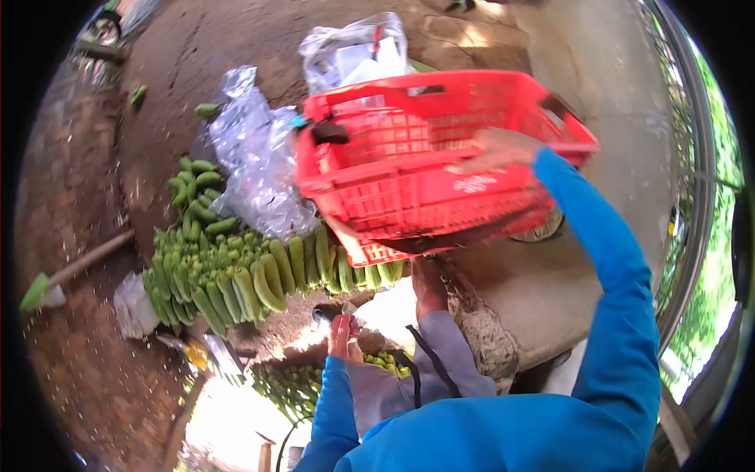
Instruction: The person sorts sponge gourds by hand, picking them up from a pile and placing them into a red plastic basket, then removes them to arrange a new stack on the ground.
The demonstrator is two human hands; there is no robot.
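Note:
A red plastic crate (370, 189) with lattice sides is tilted above the ground in front of me. My right hand (507, 151) is on its near rim, blurred by motion, with the fingers over the edge. My left hand (344, 337) is low by my lap, its fingers drawn together; whatever they hold, if anything, cannot be made out. Just ahead of that hand lies a long row of green cucumber-like vegetables (228, 295). Smaller green ones (200, 193) are heaped behind the row.
Clear plastic sheeting (255, 149) lies left of the crate. A white plastic bag (354, 55) with contents stands behind it. A wooden-handled tool (90, 259) rests on the dirt at left. Concrete floor (621, 197) and a rough stump-like block (487, 338) are at right.

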